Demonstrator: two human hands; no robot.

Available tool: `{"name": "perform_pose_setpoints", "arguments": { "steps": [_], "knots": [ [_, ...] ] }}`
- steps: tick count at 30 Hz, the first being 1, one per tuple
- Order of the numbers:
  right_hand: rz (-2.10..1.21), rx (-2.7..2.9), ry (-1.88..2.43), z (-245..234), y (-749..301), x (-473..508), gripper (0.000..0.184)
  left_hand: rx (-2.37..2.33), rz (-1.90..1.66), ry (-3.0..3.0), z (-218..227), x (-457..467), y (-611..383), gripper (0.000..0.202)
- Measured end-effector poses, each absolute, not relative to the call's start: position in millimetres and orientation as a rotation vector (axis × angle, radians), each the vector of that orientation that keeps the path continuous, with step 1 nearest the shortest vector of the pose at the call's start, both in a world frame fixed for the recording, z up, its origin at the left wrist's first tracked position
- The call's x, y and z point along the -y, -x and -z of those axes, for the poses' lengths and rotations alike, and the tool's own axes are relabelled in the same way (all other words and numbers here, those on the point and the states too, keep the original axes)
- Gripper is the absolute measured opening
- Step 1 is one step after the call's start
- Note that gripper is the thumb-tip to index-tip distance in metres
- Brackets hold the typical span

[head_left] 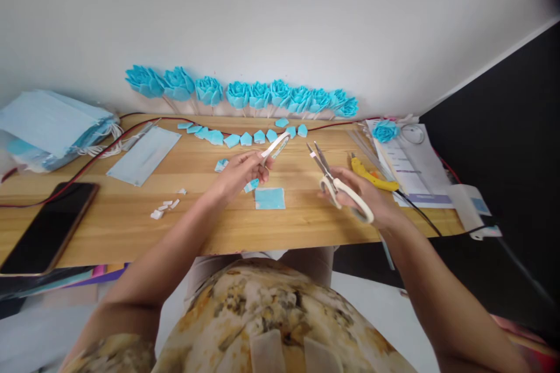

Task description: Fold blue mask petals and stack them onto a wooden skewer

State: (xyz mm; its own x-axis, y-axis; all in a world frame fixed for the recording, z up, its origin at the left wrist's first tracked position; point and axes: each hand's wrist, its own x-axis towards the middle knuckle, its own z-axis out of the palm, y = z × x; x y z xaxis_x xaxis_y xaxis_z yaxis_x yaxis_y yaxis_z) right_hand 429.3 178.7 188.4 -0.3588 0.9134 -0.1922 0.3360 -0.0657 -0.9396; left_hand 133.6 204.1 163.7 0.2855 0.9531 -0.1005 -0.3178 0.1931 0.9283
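Observation:
My left hand (245, 170) is closed on a narrow white tape roll (272, 148), pinched at its edge and held above the table. In my right hand (359, 187) is a pair of scissors (327, 171) with cream handles, its blades slightly apart and pointing away from me. A gap separates the blades from the tape. Between and below the hands lies a small blue fabric rectangle (270, 199). Two small blue pieces, one a folded scrap (251, 186), sit close to my left hand, which partly covers them.
Blue petal pieces (245, 139) form a row across the table, with several blue fabric flowers (238, 94) against the wall. Face masks (52, 125) and a phone (50, 224) lie left. A yellow glue gun (371, 175), papers (415, 169) and cables are on the right.

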Motion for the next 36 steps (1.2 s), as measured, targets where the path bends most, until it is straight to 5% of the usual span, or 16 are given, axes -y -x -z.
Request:
{"name": "perform_pose_setpoints", "arguments": {
  "steps": [6, 36],
  "knots": [
    [-1.881, 1.717, 1.054, -194.2, -405.4, -162.4, 0.066, -0.805, -1.038, -0.988, -160.0, -203.1, -135.1, 0.033],
    [-2.010, 1.521, 0.666, -161.5, -371.1, -179.2, 0.058, -0.763, -0.929, -1.071, -148.0, -195.9, -148.5, 0.046]
  ]
}}
